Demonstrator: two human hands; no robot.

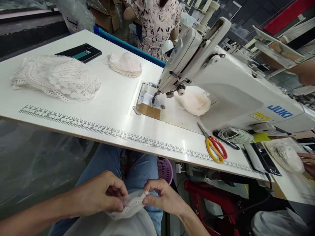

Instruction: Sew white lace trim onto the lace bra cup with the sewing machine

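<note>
A small piece of white lace fabric (131, 205) is stretched between my two hands, above my lap and below the table's front edge. My left hand (98, 193) pinches its left part between thumb and fingers. At the piece's upper right end, my right hand (163, 198) grips the lace edge between thumb and forefinger. Beyond the table edge stands a white sewing machine (221, 88), its presser foot (154, 97) over the metal needle plate. A thick stack of lace pieces (56, 78) lies at the left of the table.
A smaller fabric stack (125, 64) and a phone (81, 52) lie farther back. Cream fabric (195, 101) sits under the machine arm. Scissors (214, 147) and coiled cord (235, 135) lie on the right. A person (157, 24) stands behind the table; a co-worker's hand (307, 162) shows far right.
</note>
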